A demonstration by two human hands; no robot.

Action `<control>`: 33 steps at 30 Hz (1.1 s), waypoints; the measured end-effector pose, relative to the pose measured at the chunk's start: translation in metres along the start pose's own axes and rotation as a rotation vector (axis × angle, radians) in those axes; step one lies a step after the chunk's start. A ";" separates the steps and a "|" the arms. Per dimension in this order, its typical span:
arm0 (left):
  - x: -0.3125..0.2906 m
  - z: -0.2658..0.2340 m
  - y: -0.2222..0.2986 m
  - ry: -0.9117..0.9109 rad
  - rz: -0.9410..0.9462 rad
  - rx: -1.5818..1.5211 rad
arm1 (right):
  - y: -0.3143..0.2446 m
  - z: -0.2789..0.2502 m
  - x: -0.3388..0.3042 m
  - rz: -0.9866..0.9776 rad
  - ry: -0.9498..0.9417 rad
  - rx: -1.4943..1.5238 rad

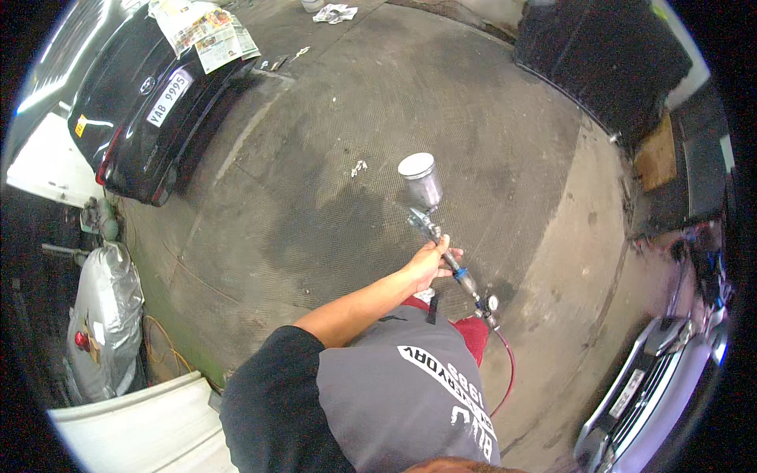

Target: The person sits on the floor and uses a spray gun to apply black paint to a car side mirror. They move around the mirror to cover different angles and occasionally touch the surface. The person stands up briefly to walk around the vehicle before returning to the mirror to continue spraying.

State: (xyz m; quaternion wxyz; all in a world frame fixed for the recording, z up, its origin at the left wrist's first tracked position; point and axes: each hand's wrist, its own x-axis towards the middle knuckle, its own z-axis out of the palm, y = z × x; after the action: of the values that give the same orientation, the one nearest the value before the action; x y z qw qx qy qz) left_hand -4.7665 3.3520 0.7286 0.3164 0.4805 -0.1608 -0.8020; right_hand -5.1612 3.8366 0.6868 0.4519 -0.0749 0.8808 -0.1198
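Note:
A paint spray gun with a silver metal body is gripped around its handle by my left hand, thumb and fingers closed. On top of the gun sits a silver cup with a white lid, held over the floor. Below my hand, a blue-ringed fitting and a round pressure gauge join the gun to a red air hose, which runs down past my right side. My right hand does not show.
A black car with newspaper on it stands at far left. Silver-wrapped material and a white panel are at near left. A car bumper lies at near right. Paper scraps dot the concrete floor.

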 end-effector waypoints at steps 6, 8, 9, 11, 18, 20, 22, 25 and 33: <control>0.116 0.100 0.037 -0.081 -0.016 0.007 | -0.151 -0.144 0.126 -0.122 0.134 -0.159; 0.152 0.137 0.039 -0.062 -0.043 -0.026 | -0.205 -0.204 0.168 -0.166 0.195 -0.240; 0.174 0.154 0.037 -0.100 -0.042 -0.060 | -0.234 -0.236 0.189 -0.191 0.226 -0.278; 0.223 0.183 0.037 -0.113 -0.008 -0.178 | -0.316 -0.307 0.235 -0.264 0.298 -0.380; 0.327 0.313 0.127 -0.294 -0.008 -0.427 | -0.607 -0.568 0.349 -0.526 0.595 -0.623; 0.352 0.309 0.141 -0.312 0.037 -0.501 | -0.700 -0.618 0.376 -0.611 0.653 -0.695; 0.390 0.314 0.193 -0.303 0.137 -0.538 | -0.792 -0.654 0.396 -0.709 0.706 -0.737; 0.426 0.294 0.272 -0.226 0.263 -0.595 | -0.902 -0.630 0.435 -0.824 0.719 -0.787; 0.454 0.148 0.475 0.183 0.565 -0.624 | -1.167 -0.318 0.527 -0.854 0.530 -0.962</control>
State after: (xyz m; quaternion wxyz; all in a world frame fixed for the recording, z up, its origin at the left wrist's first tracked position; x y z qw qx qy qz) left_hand -4.8808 2.6894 0.7641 0.6668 0.3680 -0.0069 -0.6479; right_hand -5.6980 2.6349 0.7809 0.0514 -0.5752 0.8100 0.1023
